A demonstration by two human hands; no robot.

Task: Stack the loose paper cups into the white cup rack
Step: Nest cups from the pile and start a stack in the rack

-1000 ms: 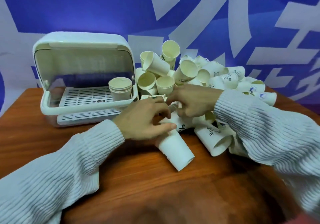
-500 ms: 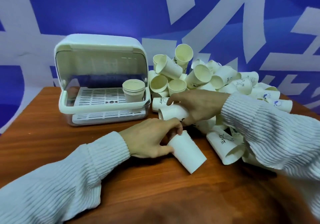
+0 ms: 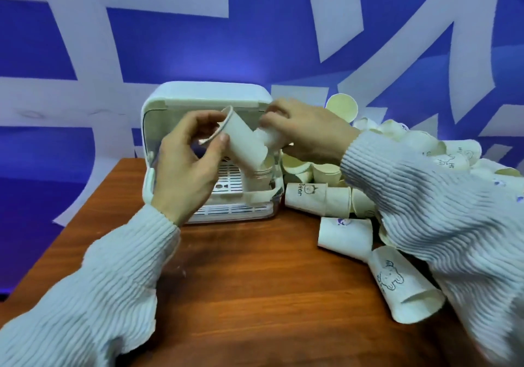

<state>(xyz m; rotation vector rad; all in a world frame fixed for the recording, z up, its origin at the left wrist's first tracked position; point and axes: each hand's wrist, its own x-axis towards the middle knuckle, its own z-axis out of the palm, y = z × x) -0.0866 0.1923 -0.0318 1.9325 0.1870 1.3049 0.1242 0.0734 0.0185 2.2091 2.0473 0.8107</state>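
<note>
On a brown wooden table before a blue-and-white wall, one white paper cup each is gripped by the left hand and the right hand, with one white plastic cup rack at twelve o'clock.

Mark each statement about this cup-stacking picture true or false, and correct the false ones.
1. Each hand holds a paper cup. True: the left hand grips one cup, the right hand another cup.
2. The rack's lid is closed. False: it is open, showing the slotted tray.
3. The loose cups lie left of the rack. False: the pile lies to its right.
4. A bear-printed cup lies on its side on the table. True.
5. The rack holds no cups. False: a short stack stands inside it.
</note>
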